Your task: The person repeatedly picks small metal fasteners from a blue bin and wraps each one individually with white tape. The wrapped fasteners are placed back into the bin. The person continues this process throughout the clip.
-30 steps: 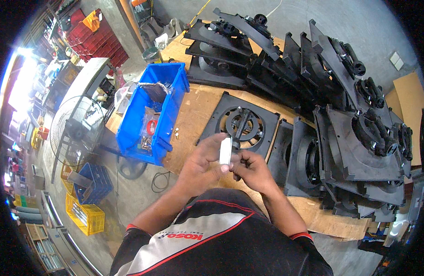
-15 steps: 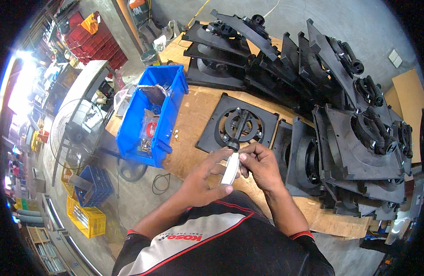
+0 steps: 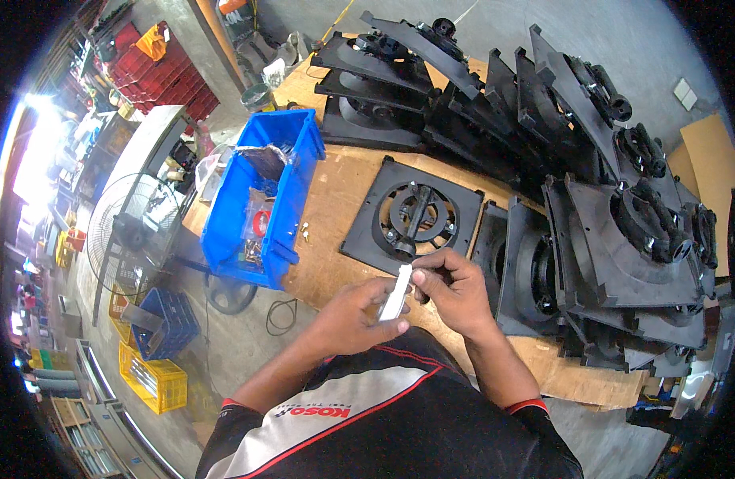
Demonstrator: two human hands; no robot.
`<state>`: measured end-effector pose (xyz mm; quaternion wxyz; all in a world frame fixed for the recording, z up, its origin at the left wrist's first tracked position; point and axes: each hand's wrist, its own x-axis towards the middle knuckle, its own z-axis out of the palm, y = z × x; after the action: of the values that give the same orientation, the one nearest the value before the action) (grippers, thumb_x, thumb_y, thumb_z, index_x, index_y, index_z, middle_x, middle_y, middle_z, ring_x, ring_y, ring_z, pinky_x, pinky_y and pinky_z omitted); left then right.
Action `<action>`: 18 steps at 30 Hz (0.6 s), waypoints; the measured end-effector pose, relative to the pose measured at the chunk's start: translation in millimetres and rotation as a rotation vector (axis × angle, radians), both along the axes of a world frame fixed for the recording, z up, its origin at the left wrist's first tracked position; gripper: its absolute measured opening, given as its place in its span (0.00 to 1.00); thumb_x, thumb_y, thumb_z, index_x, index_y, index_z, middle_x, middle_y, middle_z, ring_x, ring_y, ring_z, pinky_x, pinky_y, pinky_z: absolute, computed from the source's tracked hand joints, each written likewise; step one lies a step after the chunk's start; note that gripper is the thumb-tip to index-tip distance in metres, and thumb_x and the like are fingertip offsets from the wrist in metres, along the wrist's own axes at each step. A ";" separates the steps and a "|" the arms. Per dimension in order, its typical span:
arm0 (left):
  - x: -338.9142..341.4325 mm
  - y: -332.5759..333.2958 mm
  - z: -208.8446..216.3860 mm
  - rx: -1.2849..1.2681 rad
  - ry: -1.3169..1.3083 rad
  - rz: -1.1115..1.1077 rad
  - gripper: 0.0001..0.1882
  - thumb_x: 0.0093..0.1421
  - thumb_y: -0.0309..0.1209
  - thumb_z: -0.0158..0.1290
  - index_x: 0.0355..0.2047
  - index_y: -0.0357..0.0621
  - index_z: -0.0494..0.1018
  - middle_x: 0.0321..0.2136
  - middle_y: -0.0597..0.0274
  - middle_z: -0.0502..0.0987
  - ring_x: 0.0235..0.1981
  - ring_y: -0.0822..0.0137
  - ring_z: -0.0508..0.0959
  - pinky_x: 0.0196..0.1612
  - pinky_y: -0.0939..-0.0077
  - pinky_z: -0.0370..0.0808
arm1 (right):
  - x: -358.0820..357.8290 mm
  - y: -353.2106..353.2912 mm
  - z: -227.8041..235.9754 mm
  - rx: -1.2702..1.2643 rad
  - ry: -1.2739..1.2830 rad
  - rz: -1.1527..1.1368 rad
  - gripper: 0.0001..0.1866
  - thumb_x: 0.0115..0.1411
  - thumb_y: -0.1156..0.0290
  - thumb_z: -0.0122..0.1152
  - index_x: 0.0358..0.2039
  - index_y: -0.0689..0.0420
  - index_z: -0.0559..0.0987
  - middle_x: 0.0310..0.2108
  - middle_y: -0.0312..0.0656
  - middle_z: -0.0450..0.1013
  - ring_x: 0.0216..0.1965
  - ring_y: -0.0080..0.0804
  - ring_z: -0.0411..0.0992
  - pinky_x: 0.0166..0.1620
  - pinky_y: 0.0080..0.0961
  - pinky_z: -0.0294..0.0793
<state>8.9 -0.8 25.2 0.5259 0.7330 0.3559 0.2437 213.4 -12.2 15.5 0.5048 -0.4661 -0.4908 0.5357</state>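
Observation:
Close in front of my body, both hands are closed on one slim white piece [image 3: 395, 294]. It is long, flat-sided and tilted, and its exact kind cannot be made out. My left hand [image 3: 353, 317] grips its lower part between thumb and fingers. At its upper end, the thumb and fingers of my right hand [image 3: 457, 292] pinch it. Just beyond my hands lies a square black plate [image 3: 366, 231] on the wooden table, with a round opening, a ring and a black bar-shaped part [image 3: 418, 211] across it.
An open blue bin [image 3: 224, 231] with small parts in bags stands left of the plate. Two small brass-coloured pieces [image 3: 305, 230] lie beside it. Several similar black plates [image 3: 623, 255] are stacked along the right and back of the table [image 3: 324, 199]. A fan [image 3: 130, 230] stands at the left.
The white piece has turned, showing a straighter, narrower side than before. My left fingers have drawn back from the black plate's edge and curl around the piece. My right hand stays pinched at its top.

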 end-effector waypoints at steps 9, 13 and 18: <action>-1.2 -6.6 0.3 -0.394 -0.238 0.094 0.16 0.70 0.36 0.47 0.44 0.34 0.74 0.30 0.59 0.80 0.34 0.71 0.80 0.37 0.76 0.75 | 1.0 10.2 -6.6 0.558 -0.630 -0.097 0.10 0.54 0.77 0.63 0.38 0.58 0.81 0.35 0.47 0.79 0.37 0.43 0.78 0.38 0.34 0.77; -5.6 -8.9 1.5 -0.609 -0.413 0.165 0.16 0.70 0.37 0.46 0.44 0.35 0.75 0.30 0.56 0.81 0.30 0.71 0.80 0.34 0.79 0.75 | 4.7 11.7 -16.4 0.753 -0.664 -0.084 0.13 0.53 0.77 0.64 0.41 0.57 0.81 0.38 0.45 0.78 0.37 0.44 0.78 0.37 0.35 0.78; -5.3 -7.3 17.4 -0.756 -0.543 0.231 0.14 0.69 0.35 0.47 0.43 0.35 0.74 0.33 0.50 0.80 0.28 0.68 0.80 0.33 0.78 0.76 | 12.1 13.4 -18.6 0.922 -0.717 -0.030 0.16 0.52 0.77 0.63 0.44 0.55 0.81 0.40 0.45 0.77 0.36 0.43 0.77 0.35 0.33 0.78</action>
<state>3.6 -8.2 42.7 0.7991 0.3557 0.3486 0.3367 225.5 1.3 -3.1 0.4654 -0.3574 -0.8069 0.0683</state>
